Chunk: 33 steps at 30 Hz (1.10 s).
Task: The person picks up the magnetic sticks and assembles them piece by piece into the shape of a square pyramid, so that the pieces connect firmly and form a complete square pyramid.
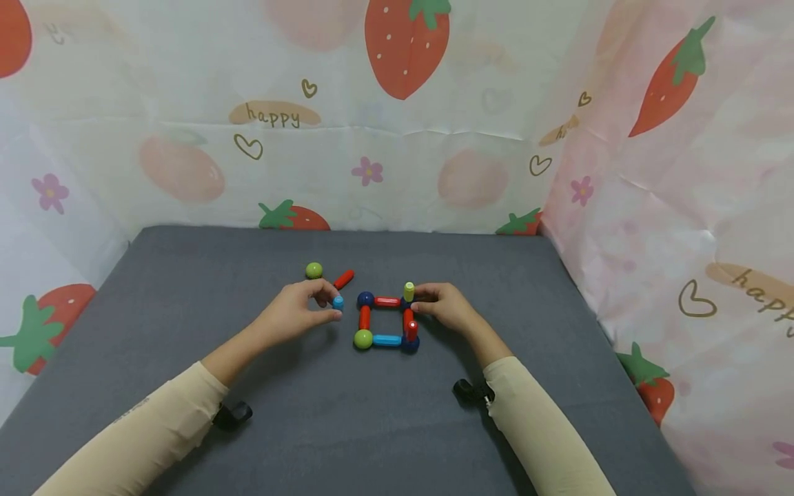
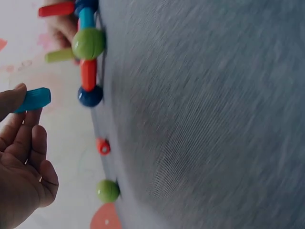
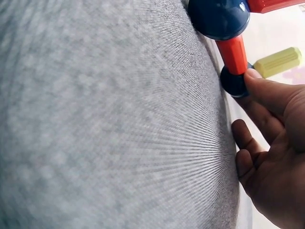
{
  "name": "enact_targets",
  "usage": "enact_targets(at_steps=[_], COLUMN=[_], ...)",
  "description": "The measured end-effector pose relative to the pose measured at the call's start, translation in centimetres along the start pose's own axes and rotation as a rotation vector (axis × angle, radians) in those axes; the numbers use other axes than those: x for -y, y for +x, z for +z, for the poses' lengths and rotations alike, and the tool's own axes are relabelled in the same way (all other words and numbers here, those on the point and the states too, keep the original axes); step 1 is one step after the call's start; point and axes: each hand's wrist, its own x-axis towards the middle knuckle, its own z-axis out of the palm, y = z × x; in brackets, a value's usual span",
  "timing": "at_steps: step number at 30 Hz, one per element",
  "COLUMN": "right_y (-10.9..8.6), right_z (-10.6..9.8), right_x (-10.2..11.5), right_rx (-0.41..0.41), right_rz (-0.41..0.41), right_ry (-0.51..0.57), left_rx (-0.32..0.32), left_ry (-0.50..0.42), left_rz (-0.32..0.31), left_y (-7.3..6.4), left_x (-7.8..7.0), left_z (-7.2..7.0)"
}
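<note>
My left hand (image 1: 296, 314) pinches a light blue rod (image 2: 37, 99) between thumb and fingertips, held up off the table. To its right lies a square frame of toy rods and balls. Its front-left corner is a green ball (image 1: 362, 339); the other corners are dark blue balls. Red rods form three sides and a blue rod (image 1: 387, 340) the front one. A yellow-green rod (image 1: 409, 291) stands on the back-right dark blue ball (image 3: 233, 82), which my right hand (image 1: 448, 308) grips with thumb and fingers. Another red rod (image 1: 412, 329) stands up at the front-right corner.
Behind my left hand, a loose green ball (image 1: 314, 270) and a loose red rod (image 1: 344, 279) lie on the grey tabletop (image 1: 347, 427). A strawberry-printed curtain (image 1: 397, 165) hangs along the table's back and right sides.
</note>
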Motion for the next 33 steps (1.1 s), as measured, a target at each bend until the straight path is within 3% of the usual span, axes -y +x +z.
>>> enact_targets(at_steps=[7, 20, 33], right_y=[0.0, 0.1, 0.1], right_z=[0.1, 0.2, 0.2], right_x=[-0.1, 0.0, -0.1], right_rx=[0.006, 0.007, -0.006], right_rz=[0.000, 0.010, 0.017], right_ry=[0.001, 0.021, 0.024], left_rx=[0.040, 0.088, 0.125], left_ry=[-0.001, 0.026, 0.052], left_rz=[0.029, -0.002, 0.000], left_y=[0.0, 0.9, 1.5], left_x=[-0.3, -0.9, -1.3], left_z=[1.8, 3.6, 3.8])
